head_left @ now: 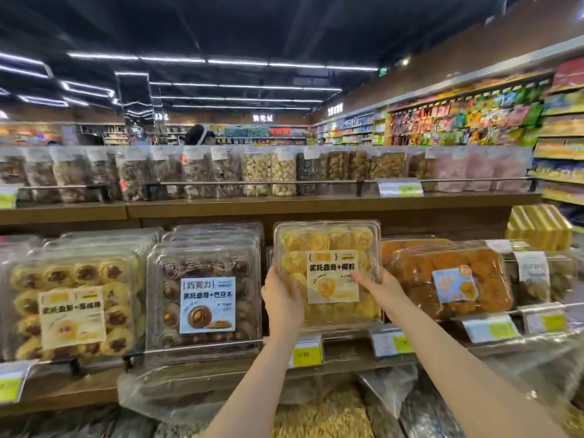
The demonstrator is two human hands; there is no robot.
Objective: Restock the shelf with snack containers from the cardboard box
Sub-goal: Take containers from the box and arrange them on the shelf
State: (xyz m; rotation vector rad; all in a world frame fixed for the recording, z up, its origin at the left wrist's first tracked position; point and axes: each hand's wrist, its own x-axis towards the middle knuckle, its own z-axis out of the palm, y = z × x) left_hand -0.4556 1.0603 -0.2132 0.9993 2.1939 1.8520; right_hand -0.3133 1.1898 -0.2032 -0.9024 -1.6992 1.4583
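A clear plastic container of yellow cookies (327,245) with a yellow-and-white label stands upright on the middle wooden shelf (363,360). My left hand (282,300) grips its lower left edge. My right hand (380,287) presses on its right side, fingers on the label. To its left stand stacked containers of chocolate cookies (205,295), and to its right a container of orange pastries (448,279). The cardboard box is out of view.
Jam-centred cookie containers (72,305) fill the shelf's left end. The upper shelf holds bagged nuts and dried snacks (268,172) behind a rail. Price tags (305,352) hang along the shelf front. Bagged goods (322,415) lie below. A person (199,134) stands in the far aisle.
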